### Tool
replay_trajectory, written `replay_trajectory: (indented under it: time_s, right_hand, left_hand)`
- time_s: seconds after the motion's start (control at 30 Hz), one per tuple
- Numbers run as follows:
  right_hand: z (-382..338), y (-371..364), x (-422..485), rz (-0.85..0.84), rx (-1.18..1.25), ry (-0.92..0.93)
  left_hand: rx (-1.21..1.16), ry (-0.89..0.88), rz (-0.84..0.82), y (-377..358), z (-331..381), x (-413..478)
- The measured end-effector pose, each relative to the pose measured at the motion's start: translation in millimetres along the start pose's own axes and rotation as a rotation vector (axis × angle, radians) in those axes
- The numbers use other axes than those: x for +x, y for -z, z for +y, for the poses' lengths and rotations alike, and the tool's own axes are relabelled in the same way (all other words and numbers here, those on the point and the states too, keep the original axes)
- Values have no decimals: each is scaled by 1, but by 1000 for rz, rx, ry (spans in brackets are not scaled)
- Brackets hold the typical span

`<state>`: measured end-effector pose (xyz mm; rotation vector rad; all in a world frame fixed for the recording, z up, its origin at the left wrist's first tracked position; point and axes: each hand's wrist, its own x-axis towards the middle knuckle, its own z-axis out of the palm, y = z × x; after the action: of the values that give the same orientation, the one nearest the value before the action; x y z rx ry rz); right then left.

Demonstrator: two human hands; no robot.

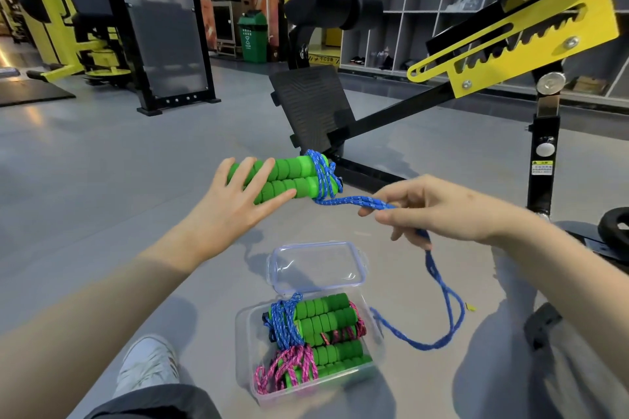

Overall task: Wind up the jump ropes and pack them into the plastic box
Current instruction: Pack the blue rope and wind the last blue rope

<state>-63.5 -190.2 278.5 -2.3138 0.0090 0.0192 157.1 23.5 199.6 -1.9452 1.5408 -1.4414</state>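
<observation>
My left hand holds the two green foam handles of a jump rope side by side, fingers laid over them. Blue rope is wound a few turns around the handles' right end. My right hand pinches the loose blue rope just right of the handles. The rest of the rope hangs down in a loop to the floor. Below, the clear plastic box sits open on the floor, lid flipped back. It holds wound ropes with green handles, one blue, others pink.
A black and yellow gym bench frame stands ahead and to the right, its foot plate just beyond the handles. My white shoe and knees frame the box. Grey floor lies to the left; a green bin stands far back.
</observation>
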Motion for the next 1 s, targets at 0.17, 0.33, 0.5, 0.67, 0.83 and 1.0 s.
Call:
replay_trajectory:
  time_s: [0.17, 0.33, 0.5, 0.67, 0.83, 1.0]
  right_hand:
    - [-12, 28, 7, 107, -109, 87]
    - [-1, 44, 24, 241, -111, 102]
    - [20, 46, 30, 261, 114, 82]
    - [35, 42, 32, 197, 447, 94]
    - [48, 35, 33, 211, 577, 58]
    - [65, 9, 40, 429, 889, -99]
  left_hand:
    - [-83, -133, 87, 11, 11, 11]
    - [-135, -233, 173, 16, 19, 16]
    - [-168, -256, 242, 25, 26, 24]
    - [-176, -266, 335, 26, 31, 30]
    - [-193, -268, 397, 33, 35, 38]
    - [-183, -224, 475, 43, 38, 49]
